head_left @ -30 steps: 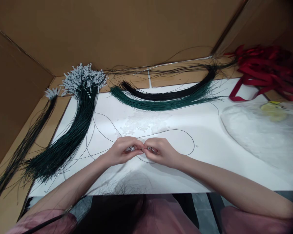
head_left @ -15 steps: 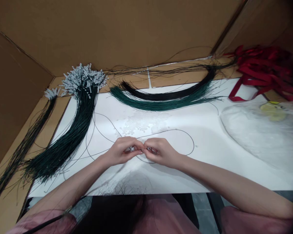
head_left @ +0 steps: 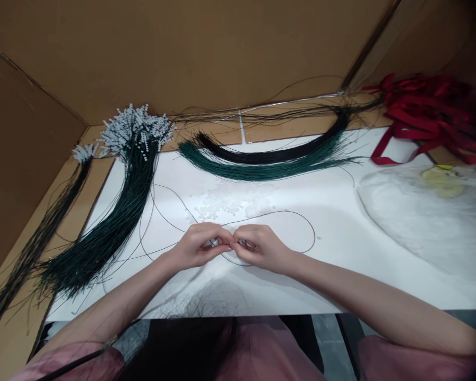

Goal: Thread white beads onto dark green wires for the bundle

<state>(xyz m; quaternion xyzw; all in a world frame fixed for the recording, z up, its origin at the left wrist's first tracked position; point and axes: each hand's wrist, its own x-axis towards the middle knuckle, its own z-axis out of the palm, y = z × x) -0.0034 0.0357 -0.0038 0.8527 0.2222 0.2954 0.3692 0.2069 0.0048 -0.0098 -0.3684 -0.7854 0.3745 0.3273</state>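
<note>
My left hand [head_left: 198, 246] and my right hand [head_left: 259, 246] meet fingertip to fingertip low on the white table [head_left: 341, 211]. Both are closed in a pinch on a thin dark cord [head_left: 301, 214] that loops out to the right and trails off to the left. Something small and pale shows between the fingertips; I cannot make it out. A scatter of small clear beads [head_left: 230, 201] lies just beyond my hands.
A thick bundle of dark green cords with white tips [head_left: 130, 159] lies at the left, a thinner one [head_left: 51, 211] beside it. Curved green and black cord bundles [head_left: 269, 159] lie at the back. Red ribbons [head_left: 428, 116] and a clear plastic bag [head_left: 428, 211] sit at the right. Cardboard walls surround the table.
</note>
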